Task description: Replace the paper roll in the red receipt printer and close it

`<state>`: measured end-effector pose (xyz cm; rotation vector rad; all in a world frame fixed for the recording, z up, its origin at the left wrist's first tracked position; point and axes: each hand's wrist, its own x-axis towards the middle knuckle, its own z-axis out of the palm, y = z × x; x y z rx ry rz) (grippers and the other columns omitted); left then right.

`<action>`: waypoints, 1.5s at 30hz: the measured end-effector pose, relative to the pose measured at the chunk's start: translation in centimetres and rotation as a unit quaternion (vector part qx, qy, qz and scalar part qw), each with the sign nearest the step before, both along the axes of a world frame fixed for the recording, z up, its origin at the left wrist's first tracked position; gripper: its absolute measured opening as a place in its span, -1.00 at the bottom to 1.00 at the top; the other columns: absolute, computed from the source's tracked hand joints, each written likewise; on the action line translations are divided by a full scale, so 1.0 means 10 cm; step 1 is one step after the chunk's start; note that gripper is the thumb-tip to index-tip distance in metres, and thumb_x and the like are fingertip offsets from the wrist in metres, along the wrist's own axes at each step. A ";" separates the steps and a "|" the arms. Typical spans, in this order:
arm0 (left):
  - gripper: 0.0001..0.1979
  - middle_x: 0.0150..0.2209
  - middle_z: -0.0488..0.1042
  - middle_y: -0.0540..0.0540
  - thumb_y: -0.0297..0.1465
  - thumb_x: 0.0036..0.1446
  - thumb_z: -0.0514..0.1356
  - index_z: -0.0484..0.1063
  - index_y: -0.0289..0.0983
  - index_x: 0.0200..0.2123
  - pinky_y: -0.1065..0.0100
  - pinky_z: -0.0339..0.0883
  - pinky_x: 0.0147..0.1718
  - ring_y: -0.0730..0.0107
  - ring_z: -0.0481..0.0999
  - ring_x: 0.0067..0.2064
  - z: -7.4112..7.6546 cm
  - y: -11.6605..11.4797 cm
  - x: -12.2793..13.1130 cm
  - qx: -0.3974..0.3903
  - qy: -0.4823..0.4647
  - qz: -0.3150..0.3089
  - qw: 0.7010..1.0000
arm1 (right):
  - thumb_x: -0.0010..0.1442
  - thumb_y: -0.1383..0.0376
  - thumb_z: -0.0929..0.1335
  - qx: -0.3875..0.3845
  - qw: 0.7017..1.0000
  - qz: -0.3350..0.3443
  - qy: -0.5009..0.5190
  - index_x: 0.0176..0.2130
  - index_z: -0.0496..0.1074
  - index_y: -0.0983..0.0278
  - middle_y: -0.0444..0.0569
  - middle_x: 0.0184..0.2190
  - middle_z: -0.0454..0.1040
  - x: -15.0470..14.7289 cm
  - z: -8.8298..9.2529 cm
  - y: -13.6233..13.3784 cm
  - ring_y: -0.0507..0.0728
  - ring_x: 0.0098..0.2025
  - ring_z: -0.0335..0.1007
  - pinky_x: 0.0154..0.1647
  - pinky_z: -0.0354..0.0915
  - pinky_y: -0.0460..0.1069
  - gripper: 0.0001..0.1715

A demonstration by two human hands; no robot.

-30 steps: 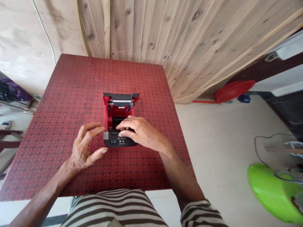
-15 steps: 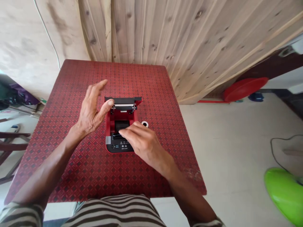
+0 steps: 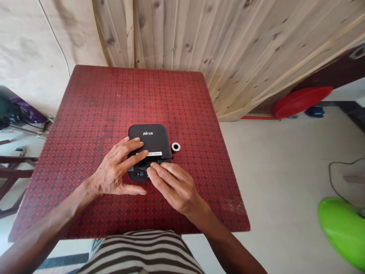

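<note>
A small black-and-red label printer (image 3: 155,140) sits on the table with its black lid lowered over the body. A dark gap shows between the lid's front edge and the front panel. My left hand (image 3: 115,167) lies with fingers spread on the left part of the lid, its thumb stretched out in front of the printer. At the front gap, the thumb and fingertips of my right hand (image 3: 175,186) are pinched together; what they hold, if anything, is hidden. A small white-rimmed roll (image 3: 176,147) with a dark centre stands close by the printer's right side.
The printer rests on a red patterned table (image 3: 94,99) that meets a wooden plank wall (image 3: 171,38). To the right on the floor are a bright green rounded object (image 3: 342,228) and a cable. A red round object (image 3: 302,101) leans by the wall.
The printer's raised lid has come down over its red inside. My left hand has moved down onto the lid. My right hand stays pinched at the front, slightly lower.
</note>
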<state>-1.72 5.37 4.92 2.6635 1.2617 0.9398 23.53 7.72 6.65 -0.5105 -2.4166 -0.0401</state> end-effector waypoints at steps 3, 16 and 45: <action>-0.09 0.27 0.41 -0.40 0.14 0.10 0.37 0.30 -0.30 0.34 -0.18 0.28 0.39 -0.14 0.40 0.38 -0.05 -0.01 0.02 0.012 -0.003 0.008 1.000 | 0.41 0.47 0.36 -0.015 1.000 0.005 0.010 0.02 0.56 0.43 0.15 -0.09 0.70 0.01 -0.03 0.01 0.19 -0.10 0.57 -0.04 0.55 0.08 -0.77; -0.19 0.30 0.34 -0.39 0.03 0.15 0.39 0.32 -0.25 0.33 -0.25 0.31 0.36 -0.18 0.39 0.37 -0.12 -0.06 0.08 0.011 -0.026 0.037 0.999 | 0.35 0.50 0.40 -0.045 0.989 -0.068 0.124 0.17 0.45 0.34 0.14 -0.07 0.67 0.11 -0.09 -0.01 0.17 -0.07 0.60 -0.04 0.55 0.07 -0.59; -0.48 0.06 0.51 -0.18 -0.22 0.14 0.47 0.43 -0.15 0.12 0.18 0.57 -0.06 0.22 0.58 0.03 -0.41 -0.48 0.18 0.033 -0.166 0.191 0.967 | 0.41 0.35 0.29 -0.287 0.926 -0.236 0.068 -0.32 0.44 0.23 -0.08 -0.40 0.45 0.27 -0.92 -0.03 0.10 -0.37 0.38 -0.30 0.27 -0.04 -0.76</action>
